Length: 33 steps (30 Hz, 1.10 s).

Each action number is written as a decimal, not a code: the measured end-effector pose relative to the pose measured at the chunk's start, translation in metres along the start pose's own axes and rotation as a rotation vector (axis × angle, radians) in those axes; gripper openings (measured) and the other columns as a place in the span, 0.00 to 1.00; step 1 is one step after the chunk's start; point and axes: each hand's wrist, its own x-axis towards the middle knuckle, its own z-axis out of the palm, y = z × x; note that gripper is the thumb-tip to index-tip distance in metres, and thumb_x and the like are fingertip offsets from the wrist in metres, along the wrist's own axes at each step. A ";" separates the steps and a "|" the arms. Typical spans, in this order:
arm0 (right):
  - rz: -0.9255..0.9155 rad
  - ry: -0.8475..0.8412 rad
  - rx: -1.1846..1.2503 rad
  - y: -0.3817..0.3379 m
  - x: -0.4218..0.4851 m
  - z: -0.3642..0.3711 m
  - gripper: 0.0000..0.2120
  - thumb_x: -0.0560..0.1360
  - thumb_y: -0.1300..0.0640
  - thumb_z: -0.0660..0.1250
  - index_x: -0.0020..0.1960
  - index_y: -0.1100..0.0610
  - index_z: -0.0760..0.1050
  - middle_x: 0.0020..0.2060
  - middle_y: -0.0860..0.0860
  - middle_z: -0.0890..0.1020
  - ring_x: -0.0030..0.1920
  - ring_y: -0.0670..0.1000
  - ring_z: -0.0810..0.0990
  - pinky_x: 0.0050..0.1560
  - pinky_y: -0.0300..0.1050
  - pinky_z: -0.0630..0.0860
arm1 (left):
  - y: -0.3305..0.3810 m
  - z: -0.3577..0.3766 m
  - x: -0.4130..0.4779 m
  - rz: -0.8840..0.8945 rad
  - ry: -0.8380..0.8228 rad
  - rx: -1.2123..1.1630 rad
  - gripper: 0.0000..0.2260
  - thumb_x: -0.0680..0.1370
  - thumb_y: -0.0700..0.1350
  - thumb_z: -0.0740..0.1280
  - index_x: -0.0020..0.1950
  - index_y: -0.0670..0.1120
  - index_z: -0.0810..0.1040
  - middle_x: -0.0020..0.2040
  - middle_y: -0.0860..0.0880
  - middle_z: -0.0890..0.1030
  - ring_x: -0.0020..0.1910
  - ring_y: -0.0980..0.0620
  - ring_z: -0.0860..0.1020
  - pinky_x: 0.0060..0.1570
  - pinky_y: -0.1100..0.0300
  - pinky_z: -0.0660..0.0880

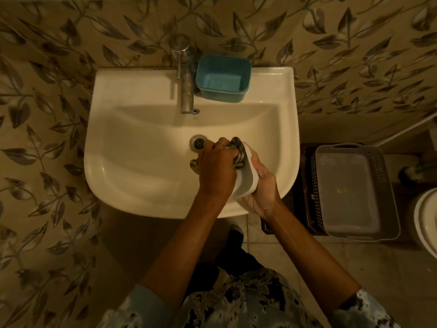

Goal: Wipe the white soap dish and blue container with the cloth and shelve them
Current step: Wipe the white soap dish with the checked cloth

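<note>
Over the right side of the sink basin (pixel 132 166), my right hand (pixel 263 188) grips the white soap dish (pixel 247 176) from underneath, tilted on its edge. My left hand (pixel 216 166) is closed on a dark patterned cloth (pixel 237 150) and presses it into the dish's inner side. Part of the cloth hangs below my left hand. The blue container (pixel 223 78) stands open and upright on the sink's back ledge, just right of the tap.
A metal tap (pixel 185 76) rises at the back middle of the sink, and the drain (pixel 198 143) lies left of my hands. A grey basket (pixel 354 190) sits on a dark stand to the right. The white toilet rim (pixel 425 214) is at the far right.
</note>
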 end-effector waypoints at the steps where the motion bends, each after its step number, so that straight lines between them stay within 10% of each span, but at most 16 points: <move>1: -0.008 0.002 -0.010 0.000 0.000 -0.003 0.26 0.79 0.53 0.55 0.76 0.57 0.60 0.63 0.58 0.76 0.58 0.55 0.78 0.61 0.51 0.75 | 0.003 0.000 -0.004 -0.024 -0.026 0.018 0.13 0.73 0.32 0.64 0.54 0.44 0.81 0.59 0.45 0.77 0.59 0.41 0.70 0.56 0.47 0.69; 11: -0.078 0.037 -0.321 0.002 0.007 -0.008 0.26 0.76 0.51 0.57 0.74 0.52 0.63 0.69 0.58 0.71 0.65 0.59 0.73 0.68 0.58 0.69 | 0.007 -0.003 -0.050 -0.135 -0.299 -0.001 0.16 0.75 0.37 0.68 0.63 0.43 0.74 0.61 0.45 0.74 0.59 0.44 0.70 0.59 0.51 0.70; 18: -0.076 -0.018 -0.513 0.019 0.000 -0.017 0.23 0.78 0.52 0.55 0.73 0.51 0.64 0.69 0.57 0.71 0.67 0.58 0.72 0.68 0.56 0.70 | -0.013 -0.012 -0.041 -0.238 -0.596 -0.493 0.08 0.78 0.44 0.64 0.54 0.46 0.80 0.49 0.48 0.82 0.45 0.53 0.78 0.38 0.66 0.72; 26: -0.119 -0.036 -0.574 0.017 -0.006 -0.011 0.24 0.78 0.53 0.54 0.74 0.53 0.60 0.65 0.54 0.73 0.65 0.52 0.74 0.62 0.48 0.74 | -0.025 -0.021 -0.007 -0.863 -0.546 -1.329 0.11 0.80 0.43 0.60 0.59 0.41 0.75 0.50 0.42 0.81 0.48 0.45 0.79 0.49 0.51 0.76; 33: -0.132 0.002 -0.618 -0.005 0.005 0.001 0.26 0.77 0.53 0.55 0.74 0.57 0.61 0.67 0.56 0.72 0.67 0.56 0.72 0.68 0.53 0.70 | -0.014 -0.018 -0.020 -0.360 -0.517 -0.804 0.10 0.80 0.44 0.59 0.59 0.48 0.75 0.54 0.47 0.81 0.53 0.49 0.78 0.57 0.50 0.75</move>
